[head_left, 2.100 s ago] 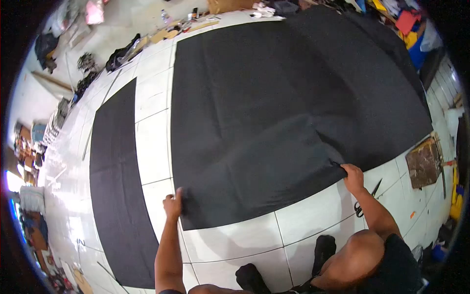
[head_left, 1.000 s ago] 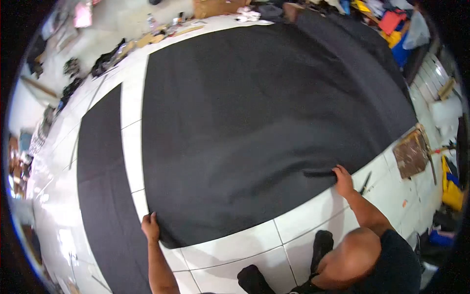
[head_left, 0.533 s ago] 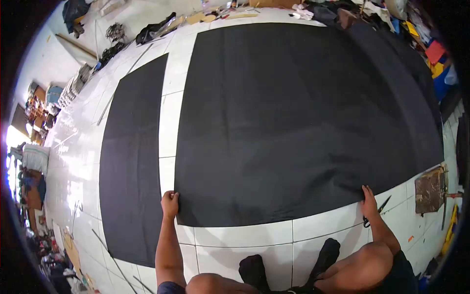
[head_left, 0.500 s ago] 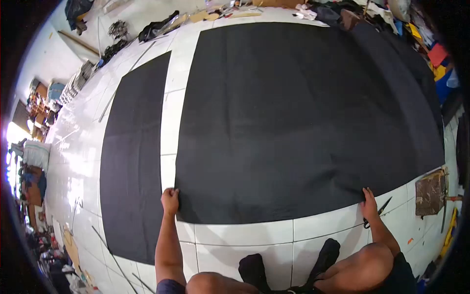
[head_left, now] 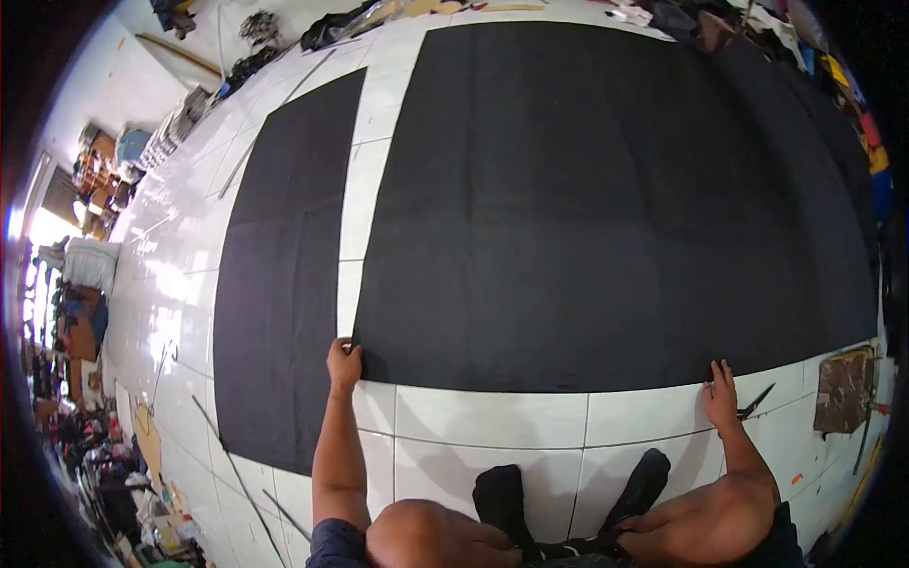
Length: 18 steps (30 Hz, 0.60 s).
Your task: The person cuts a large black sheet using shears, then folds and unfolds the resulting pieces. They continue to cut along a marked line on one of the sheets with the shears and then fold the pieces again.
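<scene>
1. My left hand (head_left: 345,363) has its grip closed on the near-left corner of the large black sheet (head_left: 606,218), spread on the tiled floor (head_left: 492,417).
2. My right hand (head_left: 721,398) touches its near edge, fingers extended, grip open.
3. Scissors (head_left: 757,402) lie just beside my right hand.

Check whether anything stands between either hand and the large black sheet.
Nothing visible: the left hand is at the near-left corner of the large black sheet, the right hand at its near edge. The scissors lie beside the right hand, off the sheet.
</scene>
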{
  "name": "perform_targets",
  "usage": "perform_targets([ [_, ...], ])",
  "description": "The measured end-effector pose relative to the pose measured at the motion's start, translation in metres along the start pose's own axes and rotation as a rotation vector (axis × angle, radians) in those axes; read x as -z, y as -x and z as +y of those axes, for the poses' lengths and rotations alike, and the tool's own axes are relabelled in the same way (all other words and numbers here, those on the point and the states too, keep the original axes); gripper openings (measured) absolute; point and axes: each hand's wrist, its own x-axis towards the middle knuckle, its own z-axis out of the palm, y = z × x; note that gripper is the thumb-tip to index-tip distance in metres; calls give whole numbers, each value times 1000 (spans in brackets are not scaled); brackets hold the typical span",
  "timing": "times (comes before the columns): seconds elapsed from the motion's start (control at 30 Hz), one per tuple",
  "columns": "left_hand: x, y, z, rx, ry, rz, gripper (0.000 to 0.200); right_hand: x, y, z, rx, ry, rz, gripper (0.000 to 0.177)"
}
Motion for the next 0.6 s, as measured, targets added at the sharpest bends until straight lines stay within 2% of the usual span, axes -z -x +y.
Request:
perform_targets([
  [0.07,1,8,14,-1,33,64,28,-1,-2,3,5,7,-9,54],
  [0.23,-11,5,7,-64,24,178,28,-6,-7,8,30,-13,-29,58],
  [0.4,-4,5,-5,-81,-84,134,30,-6,-7,8,80,-29,-25,59],
  [0.43,5,14,3,-118,-69,98,27,-8,-7,14,90,-23,-23,59],
  [0.47,11,14,4,-67,-61,40,25,-5,-6,9,86,27,-1,59],
  [0.5,1,-3,-33,-248,-198,120,23,-5,-5,11,89,-54,36,58],
  [0.53,5,-6,-39,-259,-255,81,22,6,1,1,76,-102,49,57],
  [0.57,10,2,-25,-141,-123,-12,21,2,-1,6,73,-79,55,58],
  [0.6,1,-25,-69,-269,-61,-26,20,-1,-3,11,71,-57,60,60],
])
